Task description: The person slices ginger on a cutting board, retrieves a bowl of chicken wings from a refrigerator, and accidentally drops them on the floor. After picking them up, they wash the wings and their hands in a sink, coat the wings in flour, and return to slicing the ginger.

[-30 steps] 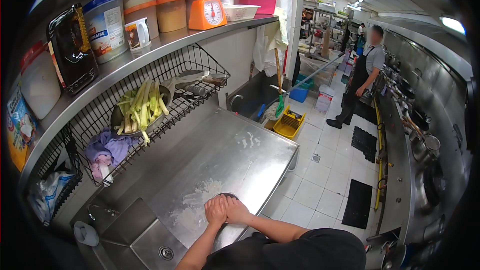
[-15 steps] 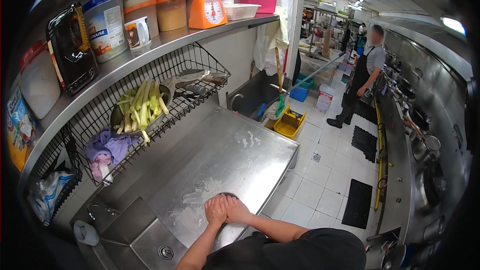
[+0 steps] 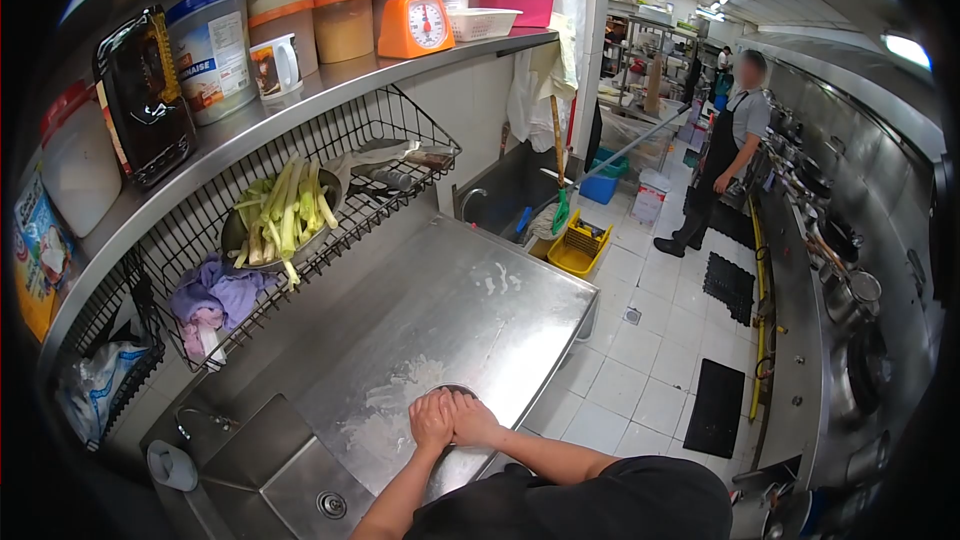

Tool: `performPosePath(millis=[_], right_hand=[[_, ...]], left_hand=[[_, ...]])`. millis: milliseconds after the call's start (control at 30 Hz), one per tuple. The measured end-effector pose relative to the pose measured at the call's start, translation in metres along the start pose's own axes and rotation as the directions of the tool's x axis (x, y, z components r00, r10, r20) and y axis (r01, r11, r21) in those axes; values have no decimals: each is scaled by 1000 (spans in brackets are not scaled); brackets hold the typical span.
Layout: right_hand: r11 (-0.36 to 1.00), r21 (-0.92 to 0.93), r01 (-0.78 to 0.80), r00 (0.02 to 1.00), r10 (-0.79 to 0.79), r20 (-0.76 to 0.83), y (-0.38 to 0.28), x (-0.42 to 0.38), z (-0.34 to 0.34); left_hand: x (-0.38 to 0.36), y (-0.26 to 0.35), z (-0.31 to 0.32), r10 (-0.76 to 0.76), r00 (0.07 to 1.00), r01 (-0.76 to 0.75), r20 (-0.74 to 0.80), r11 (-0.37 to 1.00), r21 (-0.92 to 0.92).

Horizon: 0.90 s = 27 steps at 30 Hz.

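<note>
My left hand and my right hand are pressed together, fingers closed, over a dark round object of which only the rim shows. What lies under my palms is hidden. Both hands are low over the steel table, near its front edge. White powder is smeared on the steel just left of them, with a few fainter marks farther back.
A sink lies at the lower left. Above the table hangs a wire rack holding stalks and a purple cloth. An orange scale stands on the shelf. A person stands in the aisle.
</note>
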State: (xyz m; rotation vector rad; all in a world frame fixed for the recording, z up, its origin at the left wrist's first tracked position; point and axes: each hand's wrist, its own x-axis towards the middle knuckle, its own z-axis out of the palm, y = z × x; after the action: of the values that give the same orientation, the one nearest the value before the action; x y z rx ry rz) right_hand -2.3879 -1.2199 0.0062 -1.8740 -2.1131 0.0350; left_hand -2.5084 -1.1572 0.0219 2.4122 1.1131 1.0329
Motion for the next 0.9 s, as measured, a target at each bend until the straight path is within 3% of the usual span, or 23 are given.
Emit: performPosePath(millis=[167, 267, 333, 367, 400, 467, 533, 600, 667, 733, 767, 800, 833, 900], right_hand=[[998, 7, 65, 996, -64, -56, 2, 5, -10], [999, 40, 9, 999, -10, 40, 5, 25, -6], [1000, 15, -27, 998, 28, -60, 10, 37, 4], [996, -71, -49, 998, 52, 47, 13, 47, -2], [996, -70, -53, 997, 56, 43, 17, 53, -12], [996, -81, -40, 999, 42, 32, 19, 65, -35], [996, 41, -78, 996, 77, 40, 26, 65, -50], [976, 190, -108, 989, 125, -82, 37, 54, -56], [931, 312, -189, 957, 246, -153, 56, 34, -51], [863, 334, -380, 918, 396, 24, 76, 4, -52], [858, 341, -385, 916, 401, 24, 83, -11, -40], [890, 175, -421, 901, 432, -27, 91, -28, -15], [891, 4, -454, 888, 453, -81, 95, -36, -1], [922, -22, -388, 921, 387, -46, 90, -35, 4]], left_hand=[[3, -6, 4, -15, 1000, 14, 25, 999, 31], [18, -17, 8, -31, 999, 31, 17, 999, 17], [30, -31, 13, -95, 993, 96, 65, 995, 1], [37, -39, 10, -112, 985, 123, 128, 989, -84], [41, -47, 9, -107, 986, 119, 130, 989, -83], [50, -58, 7, -24, 997, 30, 67, 994, -101], [44, -51, -6, -26, 1000, 26, 17, 999, -19], [28, -34, -21, -72, 981, 73, -178, 997, -1], [-13, -23, -21, -234, 972, 231, -20, 969, -87], [-72, -18, -5, -195, 947, 207, 254, 978, -21], [-89, -4, -2, -4, 936, 16, 351, 999, -31], [-101, 10, -2, 181, 879, -170, 441, 983, -64], [-105, 20, -4, 181, 875, -170, 448, 983, -64], [-110, 29, -8, 189, 839, -300, 510, 943, 144]])
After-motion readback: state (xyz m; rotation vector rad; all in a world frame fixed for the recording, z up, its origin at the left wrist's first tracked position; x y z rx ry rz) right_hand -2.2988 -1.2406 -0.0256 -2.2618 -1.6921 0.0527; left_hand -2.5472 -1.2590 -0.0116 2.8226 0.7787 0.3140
